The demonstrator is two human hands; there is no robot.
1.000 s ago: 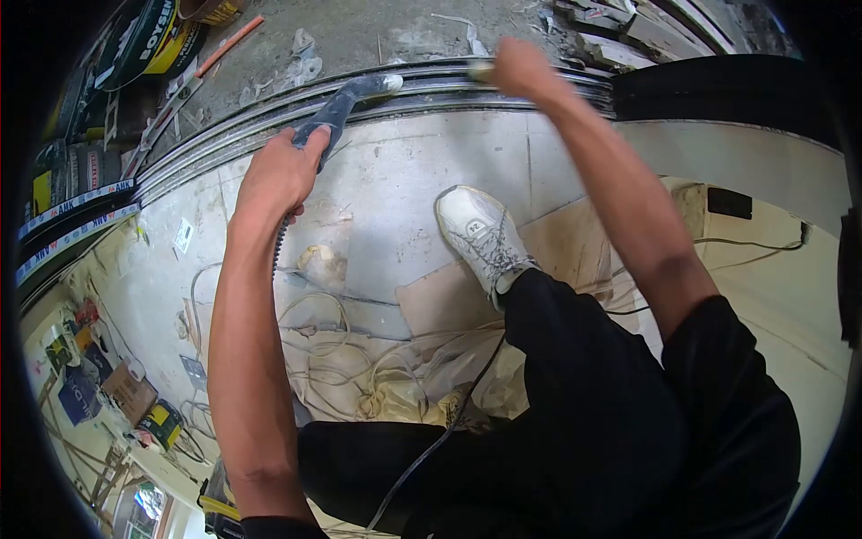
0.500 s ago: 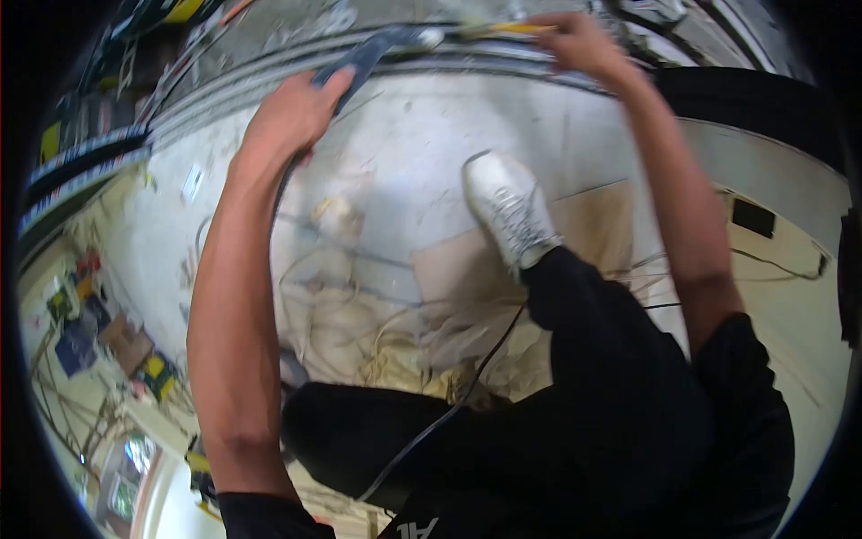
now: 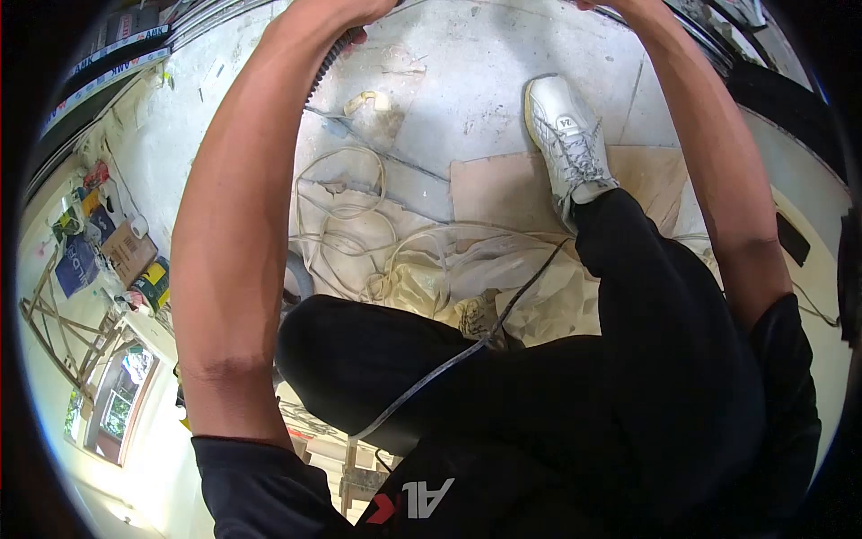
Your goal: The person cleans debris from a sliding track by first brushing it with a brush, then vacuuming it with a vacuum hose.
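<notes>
My left hand (image 3: 355, 13) is at the top edge, mostly cut off by the frame. A dark ribbed cord or sleeve (image 3: 330, 65) runs down from beneath it along the forearm. What the fingers hold lies outside the view. Of my right hand (image 3: 620, 5), only the wrist side and a bit of a finger show at the top edge, right of centre, and its grip is hidden. The two hands are wide apart. Below them lies the pale, stained floor (image 3: 449, 81).
A white shoe (image 3: 566, 135) stands beside a brown cardboard sheet (image 3: 494, 190). Looped cable (image 3: 386, 180) and crumpled plastic sheeting (image 3: 557, 292) lie on the floor. A cord (image 3: 422, 384) crosses my leg. Boxes (image 3: 126, 251) sit at the left, and metal profiles (image 3: 211, 20) at the upper left.
The view has shifted downward, so both hands now sit at the top edge. The grey tool in my left hand and the yellow-handled item in my right hand are out of view.
</notes>
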